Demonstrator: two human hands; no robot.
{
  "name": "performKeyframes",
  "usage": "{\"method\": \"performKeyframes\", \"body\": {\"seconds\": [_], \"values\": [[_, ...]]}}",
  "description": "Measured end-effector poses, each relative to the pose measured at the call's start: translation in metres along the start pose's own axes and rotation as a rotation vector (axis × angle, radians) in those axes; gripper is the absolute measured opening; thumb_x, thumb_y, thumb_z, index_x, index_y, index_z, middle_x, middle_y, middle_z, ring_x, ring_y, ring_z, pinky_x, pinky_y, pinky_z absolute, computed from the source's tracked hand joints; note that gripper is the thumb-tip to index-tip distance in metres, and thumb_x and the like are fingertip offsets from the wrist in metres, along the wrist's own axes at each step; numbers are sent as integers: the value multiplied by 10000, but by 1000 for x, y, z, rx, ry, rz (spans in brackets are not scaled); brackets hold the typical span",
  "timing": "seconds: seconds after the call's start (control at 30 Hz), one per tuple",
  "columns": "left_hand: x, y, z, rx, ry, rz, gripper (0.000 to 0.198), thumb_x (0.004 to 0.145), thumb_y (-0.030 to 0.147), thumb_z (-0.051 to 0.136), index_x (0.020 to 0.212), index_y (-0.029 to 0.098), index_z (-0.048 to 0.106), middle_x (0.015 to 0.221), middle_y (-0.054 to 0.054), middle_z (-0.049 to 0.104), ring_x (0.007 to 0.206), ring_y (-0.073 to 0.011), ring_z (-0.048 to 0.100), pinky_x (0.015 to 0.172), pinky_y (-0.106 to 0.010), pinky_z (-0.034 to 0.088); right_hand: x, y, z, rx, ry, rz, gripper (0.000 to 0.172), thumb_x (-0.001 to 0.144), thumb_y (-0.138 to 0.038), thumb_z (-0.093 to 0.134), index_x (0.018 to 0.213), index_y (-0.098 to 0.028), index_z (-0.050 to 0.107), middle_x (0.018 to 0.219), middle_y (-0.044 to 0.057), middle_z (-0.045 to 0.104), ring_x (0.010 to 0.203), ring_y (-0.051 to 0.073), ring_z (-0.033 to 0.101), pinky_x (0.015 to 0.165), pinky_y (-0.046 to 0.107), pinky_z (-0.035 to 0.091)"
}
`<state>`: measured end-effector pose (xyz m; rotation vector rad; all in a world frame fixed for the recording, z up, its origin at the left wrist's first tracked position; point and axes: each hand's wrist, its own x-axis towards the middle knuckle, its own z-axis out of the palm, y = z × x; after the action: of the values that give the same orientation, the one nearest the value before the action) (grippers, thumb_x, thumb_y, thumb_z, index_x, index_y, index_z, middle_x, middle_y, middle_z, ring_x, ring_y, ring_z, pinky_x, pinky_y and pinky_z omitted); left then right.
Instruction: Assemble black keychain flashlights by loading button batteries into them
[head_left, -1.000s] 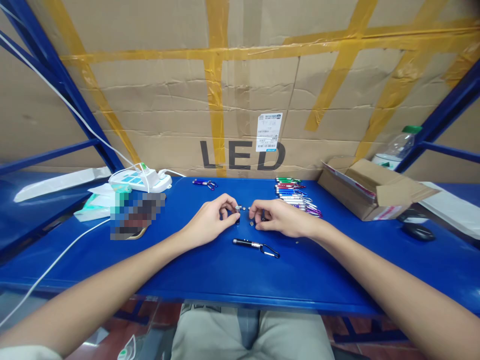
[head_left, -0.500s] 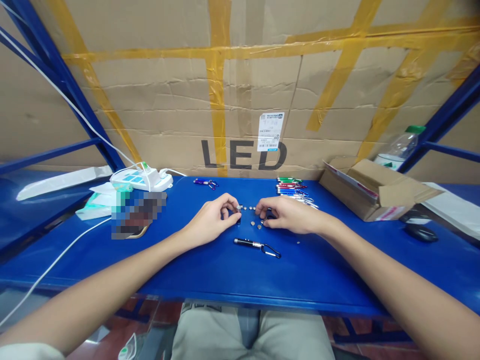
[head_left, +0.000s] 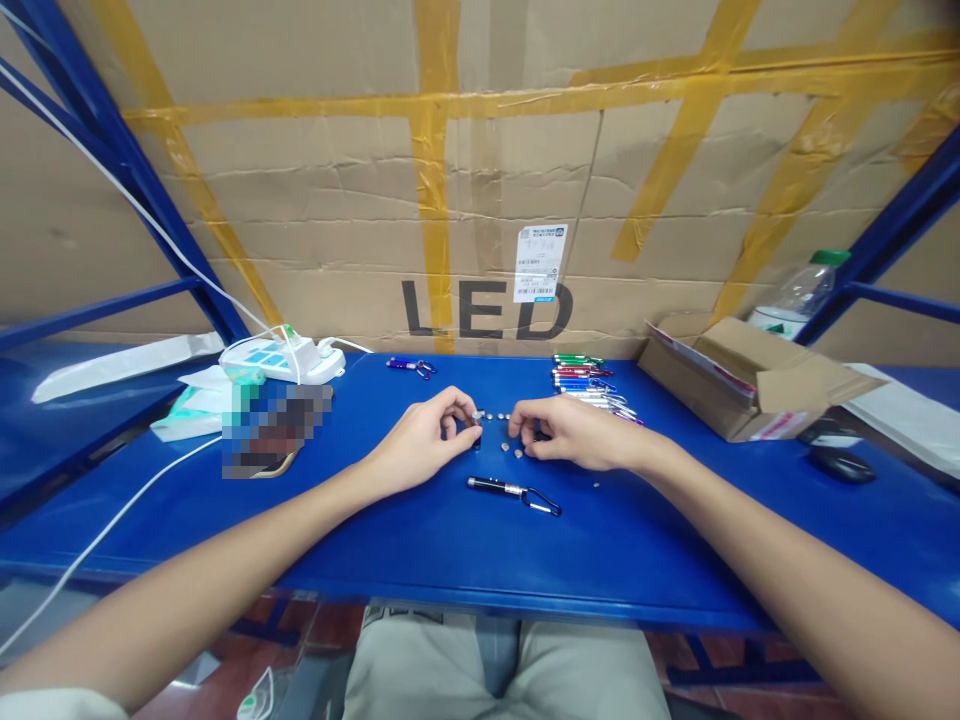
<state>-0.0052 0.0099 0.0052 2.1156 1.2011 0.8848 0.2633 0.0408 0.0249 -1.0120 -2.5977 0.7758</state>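
My left hand (head_left: pixel 424 440) rests on the blue table (head_left: pixel 420 540) with its fingers pinched on a small dark part with a silver tip (head_left: pixel 475 420). My right hand (head_left: pixel 574 432) lies just to the right, fingertips pressed down among several small silver button cells (head_left: pixel 505 443). What its fingers hold, if anything, is hidden. A black keychain flashlight (head_left: pixel 514 492) with a clip lies on the table just in front of both hands.
A pile of coloured keychain flashlights (head_left: pixel 589 388) lies behind my right hand, and a purple one (head_left: pixel 409 366) farther left. An open cardboard box (head_left: pixel 739 385), a bottle (head_left: pixel 799 290), a mouse (head_left: pixel 840 462), a power strip (head_left: pixel 281 357) and tissues (head_left: pixel 191 410) stand around.
My right hand shifted slightly right and back again over the button cells. My left hand has kept its pinch and place.
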Motion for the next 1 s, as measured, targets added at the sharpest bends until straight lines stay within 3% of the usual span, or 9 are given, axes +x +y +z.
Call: {"method": "performKeyframes", "body": {"seconds": [0.17,0.4,0.7,1.0], "values": [[0,-1,0,2,2,17,202,960,383,704,1055,217,637,711,53,618,585,-121,559,619,-248,447,0,2,-2,-64,38,19,202,855,-164,718,1053,-205,710,1047,44,777,843,198,674,757,291,480],[0,0,0,-3,2,9,192,958,371,709,1055,220,640,744,46,640,593,-121,558,628,-253,448,-1,0,-1,-11,-3,33,211,854,-115,658,1041,-204,697,974,33,786,819,189,689,732,280,479],[0,1,-1,-4,-5,-5,186,956,355,713,1061,219,644,740,52,623,601,-118,551,637,-253,444,-1,0,-1,54,-30,40,206,785,-99,649,960,-207,637,886,-7,723,744,156,617,669,257,430],[0,1,-1,-1,-1,-5,182,959,345,716,1063,217,639,718,61,616,584,-112,548,639,-247,446,-6,-11,-8,173,-150,27,125,833,-221,721,872,-201,604,812,-24,638,686,133,503,636,252,390]]}}
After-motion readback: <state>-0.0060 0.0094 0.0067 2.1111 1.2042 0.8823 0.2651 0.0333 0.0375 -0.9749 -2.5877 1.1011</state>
